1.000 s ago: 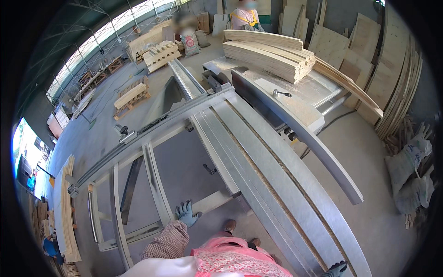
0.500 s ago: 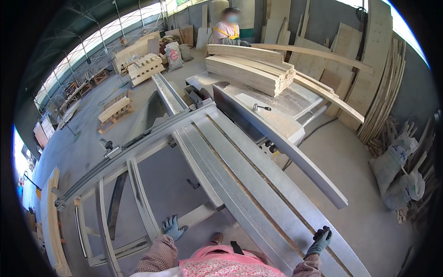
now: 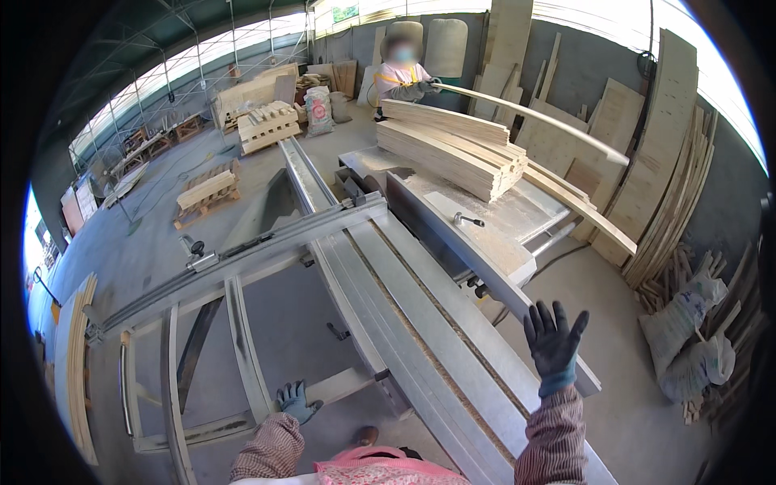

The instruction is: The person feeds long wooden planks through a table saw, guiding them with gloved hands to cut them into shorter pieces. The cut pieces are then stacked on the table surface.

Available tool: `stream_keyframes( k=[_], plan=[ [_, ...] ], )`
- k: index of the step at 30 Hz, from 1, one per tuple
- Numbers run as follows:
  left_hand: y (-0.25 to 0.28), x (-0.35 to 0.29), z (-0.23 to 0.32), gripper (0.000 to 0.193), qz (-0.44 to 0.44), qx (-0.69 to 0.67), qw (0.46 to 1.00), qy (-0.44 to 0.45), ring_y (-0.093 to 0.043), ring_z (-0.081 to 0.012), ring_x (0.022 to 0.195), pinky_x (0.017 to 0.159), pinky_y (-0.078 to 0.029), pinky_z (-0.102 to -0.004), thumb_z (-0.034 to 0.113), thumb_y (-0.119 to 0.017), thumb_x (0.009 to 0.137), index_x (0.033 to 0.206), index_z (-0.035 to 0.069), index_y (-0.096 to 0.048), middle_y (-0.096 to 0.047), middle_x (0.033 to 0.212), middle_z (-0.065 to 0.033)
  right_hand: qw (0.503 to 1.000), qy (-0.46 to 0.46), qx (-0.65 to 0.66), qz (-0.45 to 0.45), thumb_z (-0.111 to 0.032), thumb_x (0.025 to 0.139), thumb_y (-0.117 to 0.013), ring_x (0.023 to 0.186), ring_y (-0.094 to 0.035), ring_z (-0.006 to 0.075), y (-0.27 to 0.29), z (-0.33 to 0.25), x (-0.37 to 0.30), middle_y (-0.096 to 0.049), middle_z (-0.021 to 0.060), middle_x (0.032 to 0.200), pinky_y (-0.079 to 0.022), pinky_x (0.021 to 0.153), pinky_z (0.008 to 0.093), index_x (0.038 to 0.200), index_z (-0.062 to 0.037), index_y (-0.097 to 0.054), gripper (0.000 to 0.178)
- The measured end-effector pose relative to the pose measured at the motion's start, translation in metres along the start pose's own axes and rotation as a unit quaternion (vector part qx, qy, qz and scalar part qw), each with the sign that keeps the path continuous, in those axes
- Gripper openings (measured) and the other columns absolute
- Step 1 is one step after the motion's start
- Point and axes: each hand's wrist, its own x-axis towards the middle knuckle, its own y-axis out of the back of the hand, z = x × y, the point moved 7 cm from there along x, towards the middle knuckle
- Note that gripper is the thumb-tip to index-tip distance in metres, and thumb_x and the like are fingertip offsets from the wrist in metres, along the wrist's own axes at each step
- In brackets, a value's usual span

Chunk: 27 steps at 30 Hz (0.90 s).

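Note:
My left hand [image 3: 297, 402], in a grey-blue work glove, rests with spread fingers by the metal crossbar [image 3: 346, 383] of the saw's outrigger frame. Raised above the right edge of the slotted metal sliding table [image 3: 388, 299] is my right hand [image 3: 555, 343], gloved with a dark palm, its fingers stretched apart and nothing in it. Behind that hand runs the long metal fence [image 3: 517, 301]. A crosscut rail [image 3: 242, 255] spans the frame on the left.
Across the machine, a co-worker [image 3: 402, 73] grips a long wooden strip [image 3: 533, 113]. Stacked curved boards [image 3: 453, 153] lie on the dusty saw table [image 3: 364, 162]. Sacks [image 3: 679, 319] and offcuts stand at right; a pallet [image 3: 208, 194] with wood sits on the floor at left.
My right hand has lifted off the sliding table and moved forward, opening its fingers. My left hand stays by the frame. The co-worker has raised and swung the long strip.

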Motion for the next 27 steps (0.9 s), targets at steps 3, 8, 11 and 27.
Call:
stream_keyframes(
  k=[3, 8, 11, 27],
  plan=[
    [0.001, 0.001, 0.002, 0.091, 0.007, 0.001, 1.000, -0.003, -0.015, -0.0374, 0.131, 0.105, -0.003, -0.0536, 0.065, -0.047, 0.073, 0.138, 0.009, -0.019, -0.024, 0.140, -0.0137, 0.999, 0.009, 0.049, -0.009, -0.063, 0.067, -0.062, 0.128, -0.027, 0.0312, -0.027, 0.016, 0.051, -0.019, 0.0197, 0.140, -0.030, 0.103, 0.0436, 0.139, -0.0073, -0.006, 0.107],
    [0.005, 0.001, 0.007, 0.090, -0.008, 0.000, 1.000, -0.001, -0.012, -0.0373, 0.132, 0.106, -0.002, -0.0527, 0.064, -0.047, 0.074, 0.138, 0.008, -0.017, -0.022, 0.141, -0.0150, 0.993, 0.012, 0.075, 0.088, -0.061, 0.068, -0.064, 0.130, -0.023, 0.0316, 0.002, 0.057, 0.097, -0.013, 0.0177, 0.143, -0.029, 0.104, 0.0439, 0.139, -0.0072, 0.002, 0.111],
    [0.001, 0.004, 0.009, 0.089, -0.001, 0.004, 1.000, -0.007, -0.013, -0.0371, 0.131, 0.105, -0.002, -0.0539, 0.063, -0.048, 0.074, 0.138, 0.009, -0.017, -0.022, 0.141, -0.0135, 0.989, -0.016, -0.022, 0.146, -0.055, 0.071, -0.065, 0.129, -0.027, 0.0320, 0.034, 0.080, 0.106, -0.022, 0.0165, 0.141, -0.028, 0.103, 0.0438, 0.139, -0.0068, -0.010, 0.100],
    [-0.002, -0.001, 0.002, 0.087, 0.040, 0.007, 0.999, -0.028, -0.019, -0.0390, 0.127, 0.102, -0.007, -0.0567, 0.061, -0.050, 0.073, 0.136, 0.007, -0.022, -0.026, 0.138, -0.0146, 0.685, 0.034, -0.657, 0.312, -0.036, 0.066, -0.076, 0.106, -0.051, 0.0273, 0.194, 0.099, 0.132, -0.052, 0.0210, 0.116, -0.040, 0.090, 0.0325, 0.123, 0.0057, -0.040, 0.079]
  ],
)
